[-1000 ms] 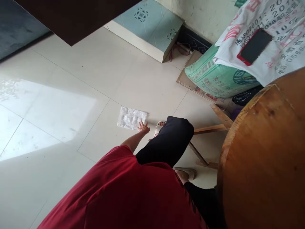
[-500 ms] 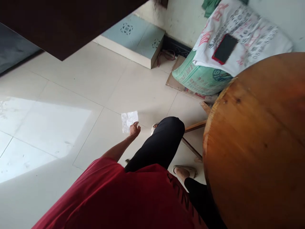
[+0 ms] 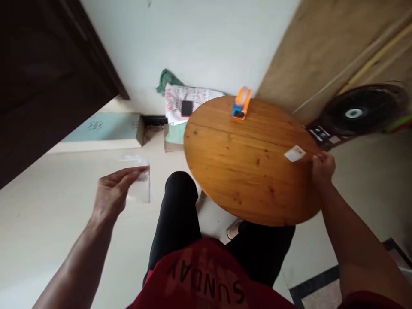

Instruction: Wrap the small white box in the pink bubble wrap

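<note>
My left hand (image 3: 112, 191) is raised over the floor at the left, its thumb and fingers pinching a thin clear plastic bag (image 3: 143, 193) by the upper edge. The see-through bag hangs down; motion blurs it. My right hand (image 3: 323, 168) is closed at the right rim of a round wooden table (image 3: 244, 176), its fingers curled over the edge. Close to those fingers, a small white packet (image 3: 294, 153) with a reddish print lies on the tabletop. An orange and blue tape dispenser (image 3: 241, 104) stands near the far rim.
A phone (image 3: 187, 108) rests on white printed sacks (image 3: 174, 112) left of the table. A dark panel (image 3: 48, 77) juts in at upper left, above a tiled ledge (image 3: 106, 128). A fan-like black round object (image 3: 360, 109) stands at right. My knees are under the table's near side.
The clear plastic bag was flat on the floor under my left hand; now that hand has lifted it. My view has swung right, bringing my right hand and the whole tabletop into sight.
</note>
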Tool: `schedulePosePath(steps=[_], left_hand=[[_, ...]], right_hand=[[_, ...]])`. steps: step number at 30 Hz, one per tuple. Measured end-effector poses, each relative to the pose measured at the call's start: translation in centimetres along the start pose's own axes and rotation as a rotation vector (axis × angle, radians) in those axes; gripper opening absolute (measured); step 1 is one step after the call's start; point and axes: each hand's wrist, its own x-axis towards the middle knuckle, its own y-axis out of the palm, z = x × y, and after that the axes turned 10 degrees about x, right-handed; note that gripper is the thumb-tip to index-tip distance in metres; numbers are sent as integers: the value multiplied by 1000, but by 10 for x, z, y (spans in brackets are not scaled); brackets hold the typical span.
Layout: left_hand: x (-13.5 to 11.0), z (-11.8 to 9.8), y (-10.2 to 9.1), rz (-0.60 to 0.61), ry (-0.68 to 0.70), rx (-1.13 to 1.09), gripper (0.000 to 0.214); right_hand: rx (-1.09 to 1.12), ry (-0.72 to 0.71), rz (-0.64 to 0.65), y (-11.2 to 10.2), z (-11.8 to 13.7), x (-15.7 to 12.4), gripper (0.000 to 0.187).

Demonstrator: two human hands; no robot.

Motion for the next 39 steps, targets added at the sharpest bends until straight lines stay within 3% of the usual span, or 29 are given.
schedulePosePath(steps=[2,4,7,9,11,14,16,19,22,26,28,34,39], left_hand=[[-4,-48,7,96,116,-91,16],[-10,-93,21,233,217,-206,13],[-21,-149,59,465,187,-242,26],[-25,-175,96,597,99,-207,37],[-29,-190,139,712,45,-155,42],[-39,-196,205,801,59,-166,32],[-50,-195,242,848,-20,-176,24],[-66,-192,277,904,-110,-197,20],[-75,-190,289,960,-126,-252,21],[-73,-183,283,970,-137,-289,37],[-69,-176,277,975,-141,-298,46],[-57,-160,262,990,-47,-356,46],[-48,-157,251,1003,11,-375,71]], right_hand=[[48,120,-119,-36,-23,23,17],[127,162,-203,-60,-29,34,22],[426,1,-232,-91,-3,24,22],[524,-49,-70,-111,27,0,19],[567,45,255,-125,60,-35,16],[660,233,716,-123,100,-91,45],[618,219,807,-108,115,-120,78],[447,133,740,-79,121,-140,105],[308,88,593,-51,107,-135,97],[350,184,505,-22,72,-121,52],[423,230,474,-14,59,-119,40],[680,345,457,-11,53,-118,28],[748,504,526,-21,60,-105,25]])
